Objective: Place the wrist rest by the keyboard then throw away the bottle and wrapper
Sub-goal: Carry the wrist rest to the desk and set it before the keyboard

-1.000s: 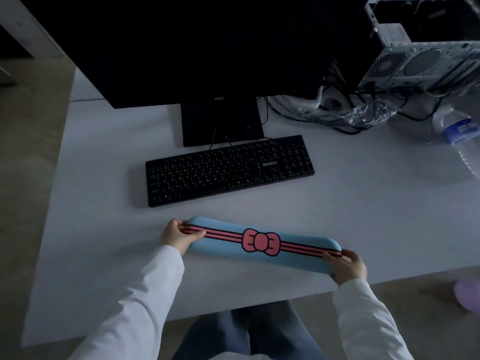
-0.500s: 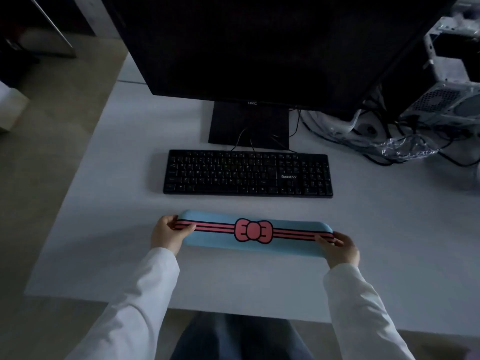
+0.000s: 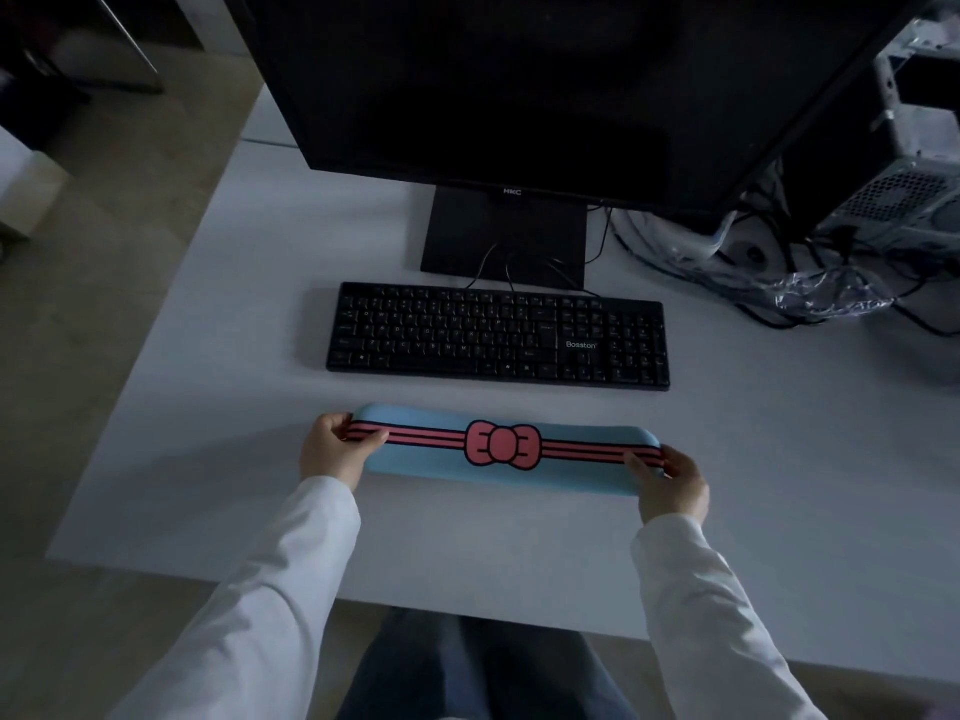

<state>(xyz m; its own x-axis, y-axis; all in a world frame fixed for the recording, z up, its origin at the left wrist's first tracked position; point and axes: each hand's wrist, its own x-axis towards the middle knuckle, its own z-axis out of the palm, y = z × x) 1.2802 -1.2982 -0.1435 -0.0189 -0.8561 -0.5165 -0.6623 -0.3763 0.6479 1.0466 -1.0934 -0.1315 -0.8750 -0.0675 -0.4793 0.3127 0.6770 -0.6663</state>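
Observation:
A light blue wrist rest (image 3: pixel 441 462) with pink stripes and a pink bow lies lengthwise just in front of the black keyboard (image 3: pixel 498 336), a narrow strip of table between them. My left hand (image 3: pixel 332 449) grips its left end and my right hand (image 3: pixel 670 480) grips its right end. A crumpled clear plastic wrapper (image 3: pixel 826 293) lies among cables at the back right. The bottle is out of view.
A black monitor (image 3: pixel 519 85) on its stand rises behind the keyboard. An open computer case (image 3: pixel 904 163) and tangled black cables (image 3: pixel 779 262) fill the back right. The white table (image 3: pixel 208 459) ends at the left and near edges, with floor beyond.
The wrist rest has moved forward toward the keyboard and turned parallel to it. The view swung left, so the bottle at the right edge dropped out of sight.

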